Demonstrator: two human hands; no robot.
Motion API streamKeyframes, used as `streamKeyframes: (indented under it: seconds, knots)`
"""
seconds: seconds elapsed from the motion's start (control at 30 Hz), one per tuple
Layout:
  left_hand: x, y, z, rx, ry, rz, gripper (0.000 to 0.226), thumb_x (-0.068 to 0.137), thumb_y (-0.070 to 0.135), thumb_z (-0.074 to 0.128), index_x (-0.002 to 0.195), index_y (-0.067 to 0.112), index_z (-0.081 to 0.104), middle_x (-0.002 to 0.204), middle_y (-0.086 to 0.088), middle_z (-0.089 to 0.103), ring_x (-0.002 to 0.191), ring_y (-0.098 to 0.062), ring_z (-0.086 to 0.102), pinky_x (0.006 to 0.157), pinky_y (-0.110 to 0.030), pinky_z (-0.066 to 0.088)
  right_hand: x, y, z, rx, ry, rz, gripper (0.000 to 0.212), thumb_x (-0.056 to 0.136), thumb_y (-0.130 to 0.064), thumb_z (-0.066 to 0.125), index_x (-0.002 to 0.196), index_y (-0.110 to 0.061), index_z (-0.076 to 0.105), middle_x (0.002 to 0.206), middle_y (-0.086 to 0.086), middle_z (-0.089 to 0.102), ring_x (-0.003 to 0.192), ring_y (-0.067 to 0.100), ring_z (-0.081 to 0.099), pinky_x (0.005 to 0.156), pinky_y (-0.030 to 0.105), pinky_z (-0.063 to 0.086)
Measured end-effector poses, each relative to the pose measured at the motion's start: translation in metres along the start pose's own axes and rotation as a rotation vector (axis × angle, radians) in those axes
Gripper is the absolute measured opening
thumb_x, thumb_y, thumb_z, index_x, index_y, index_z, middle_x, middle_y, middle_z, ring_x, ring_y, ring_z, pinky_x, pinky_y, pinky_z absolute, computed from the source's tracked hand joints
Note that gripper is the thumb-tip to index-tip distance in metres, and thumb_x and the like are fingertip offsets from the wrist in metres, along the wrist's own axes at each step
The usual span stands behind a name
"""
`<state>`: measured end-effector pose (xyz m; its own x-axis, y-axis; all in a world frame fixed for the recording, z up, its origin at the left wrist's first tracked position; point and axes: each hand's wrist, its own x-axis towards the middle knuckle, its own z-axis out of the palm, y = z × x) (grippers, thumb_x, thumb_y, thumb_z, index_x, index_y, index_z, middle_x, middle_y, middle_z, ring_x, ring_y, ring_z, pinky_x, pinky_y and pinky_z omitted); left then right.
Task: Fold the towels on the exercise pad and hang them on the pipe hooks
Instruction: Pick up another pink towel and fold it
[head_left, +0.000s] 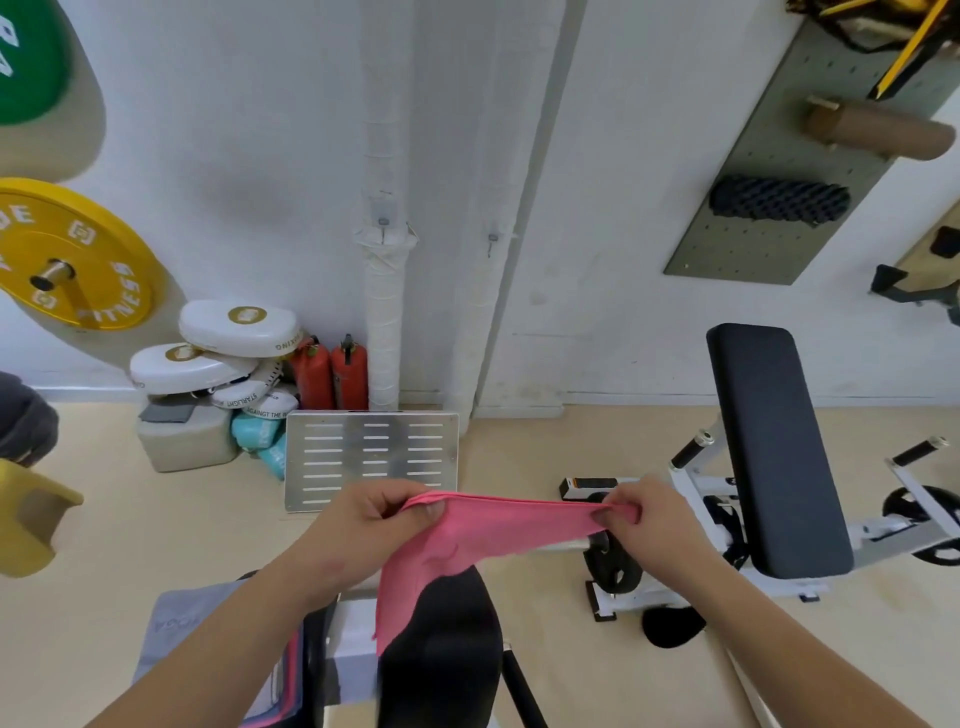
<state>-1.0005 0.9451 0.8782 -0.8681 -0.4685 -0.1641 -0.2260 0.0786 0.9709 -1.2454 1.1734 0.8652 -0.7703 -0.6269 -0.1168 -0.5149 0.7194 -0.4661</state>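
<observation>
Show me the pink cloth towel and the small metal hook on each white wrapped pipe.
pink cloth towel (498, 525): head view, taut upper middle of the cloth.
left pipe's metal hook (383, 223): head view, its top.
right pipe's metal hook (492, 239): head view, its top.

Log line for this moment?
left hand: pinches pink towel | right hand: pinches its other end | state: stretched, unhung | pipe hooks: bare

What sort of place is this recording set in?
Very likely a gym or workout room: a yellow weight plate is mounted on the wall, a black padded bench stands at right, and white boxing pads are stacked nearby. The left hand and right hand hold a pink towel.
</observation>
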Motion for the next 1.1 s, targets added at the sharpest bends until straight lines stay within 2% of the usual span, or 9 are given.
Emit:
streamKeyframes:
  seconds: [0.17, 0.23, 0.3, 0.47, 0.53, 0.7, 0.83, 0.93, 1.1]
  knots:
    - [0.003, 0.009, -0.018, -0.089, 0.103, -0.022, 0.011, 0.093, 0.02, 0.072, 0.093, 0.021, 0.083, 0.089, -0.004, 0.08, 0.08, -0.009, 0.072, 0.071, -0.018, 0.057, 0.004, -0.008, -0.027, 0.276, -0.044, 0.015, 0.014, 0.077, -0.024, 0.088, 0.075, -0.021, 0.075, 0.118, -0.01, 0.055, 0.108, 0.007, 0.056, 0.085, 0.023, 0.044]
    - [0.005, 0.009, -0.023, -0.149, 0.195, -0.06, 0.006, 0.086, 0.024, 0.079, 0.088, 0.021, 0.084, 0.086, -0.005, 0.08, 0.079, -0.011, 0.072, 0.071, -0.02, 0.056, 0.005, -0.009, -0.04, 0.485, -0.169, 0.084, 0.022, 0.077, -0.023, 0.088, 0.083, -0.009, 0.072, 0.102, 0.003, 0.074, 0.092, 0.017, 0.071, 0.08, 0.027, 0.056]
    - [0.007, 0.004, -0.023, -0.193, 0.248, -0.091, 0.008, 0.084, 0.028, 0.08, 0.089, 0.023, 0.084, 0.088, -0.005, 0.08, 0.081, -0.016, 0.072, 0.077, -0.029, 0.057, 0.005, -0.007, -0.041, 0.751, -0.249, 0.178, 0.034, 0.077, -0.02, 0.088, 0.089, 0.002, 0.065, 0.093, 0.02, 0.073, 0.084, 0.029, 0.073, 0.081, 0.036, 0.063]
    - [0.005, -0.005, -0.023, -0.247, 0.109, -0.179, 0.029, 0.101, 0.042, 0.055, 0.106, 0.027, 0.08, 0.103, -0.007, 0.079, 0.098, -0.028, 0.073, 0.092, -0.043, 0.059, 0.005, 0.002, -0.014, 1.115, -0.181, 0.354, 0.033, 0.086, -0.022, 0.075, 0.103, 0.006, 0.071, 0.098, 0.024, 0.062, 0.093, 0.036, 0.058, 0.097, 0.051, 0.052]
    - [0.004, -0.007, -0.026, -0.218, 0.111, -0.195, 0.033, 0.103, 0.045, 0.051, 0.108, 0.029, 0.08, 0.105, -0.004, 0.079, 0.103, -0.028, 0.072, 0.097, -0.046, 0.058, 0.002, 0.0, -0.01, 1.12, -0.099, 0.342, 0.026, 0.092, -0.018, 0.071, 0.107, 0.003, 0.074, 0.097, 0.023, 0.068, 0.089, 0.034, 0.063, 0.093, 0.051, 0.056]
    - [0.011, -0.009, -0.017, -0.118, 0.477, -0.096, 0.025, 0.103, 0.034, 0.058, 0.094, 0.027, 0.081, 0.093, -0.007, 0.079, 0.086, -0.02, 0.068, 0.079, -0.031, 0.053, -0.004, -0.019, -0.005, 0.944, 0.105, 0.229, 0.01, 0.098, -0.011, 0.066, 0.103, -0.006, 0.073, 0.078, 0.016, 0.073, 0.067, 0.025, 0.063, 0.065, 0.041, 0.059]
    - [0.013, -0.003, -0.014, -0.139, 0.494, -0.081, 0.02, 0.1, 0.031, 0.062, 0.098, 0.025, 0.081, 0.088, 0.002, 0.08, 0.089, -0.02, 0.071, 0.078, -0.032, 0.054, -0.004, -0.03, -0.005, 0.872, 0.163, 0.204, 0.008, 0.102, -0.02, 0.06, 0.103, -0.016, 0.067, 0.092, 0.026, 0.073, 0.08, 0.032, 0.065, 0.088, 0.056, 0.058]
    - [0.013, -0.001, -0.017, -0.177, 0.58, -0.088, 0.02, 0.1, 0.029, 0.064, 0.09, 0.028, 0.081, 0.087, 0.003, 0.079, 0.089, -0.021, 0.068, 0.08, -0.033, 0.052, -0.008, -0.036, -0.007, 0.898, 0.199, 0.244, 0.012, 0.101, -0.016, 0.06, 0.106, -0.018, 0.071, 0.105, 0.018, 0.073, 0.104, 0.036, 0.068, 0.101, 0.057, 0.054]
    - [0.006, 0.001, -0.006, -0.183, 0.63, -0.144, 0.025, 0.099, 0.029, 0.064, 0.08, 0.026, 0.08, 0.085, -0.002, 0.078, 0.085, -0.021, 0.067, 0.08, -0.037, 0.051, -0.022, -0.044, 0.003, 1.001, 0.204, 0.369, 0.015, 0.1, -0.011, 0.062, 0.106, -0.003, 0.073, 0.098, 0.021, 0.076, 0.094, 0.036, 0.072, 0.089, 0.05, 0.061]
